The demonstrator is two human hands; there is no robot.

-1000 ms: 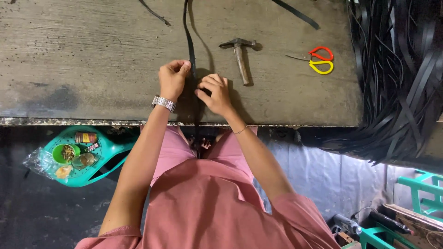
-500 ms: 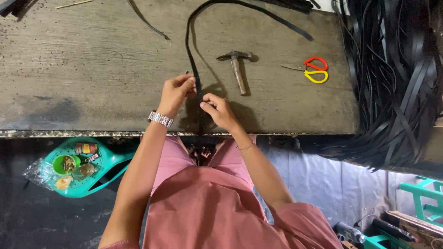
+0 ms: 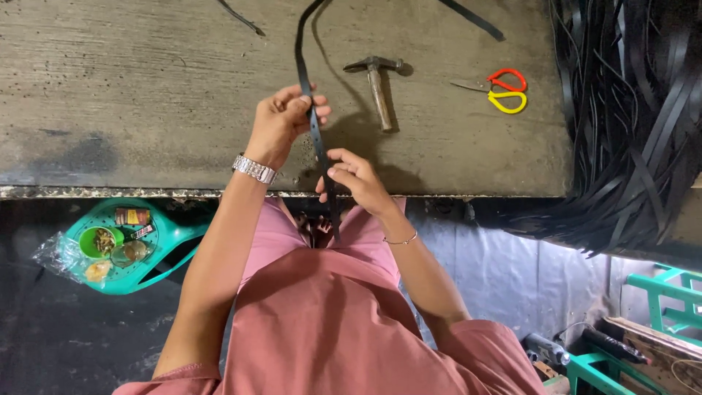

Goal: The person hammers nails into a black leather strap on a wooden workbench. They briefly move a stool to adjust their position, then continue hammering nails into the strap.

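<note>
A long black strap runs from the far side of the worn table toward me and hangs past the front edge into my lap. My left hand, with a metal watch on its wrist, pinches the strap above the table. Closer to me, my right hand grips the same strap near the table's front edge. Between the two hands the strap is lifted off the surface.
A hammer lies just right of the strap, and red and yellow scissors lie farther right. A heap of black strips covers the table's right end. A teal stool with small containers stands lower left.
Both hands have lifted and drawn the strap toward me; they stood close together on the table edge and are now spread apart along the strap, left hand farther out.
</note>
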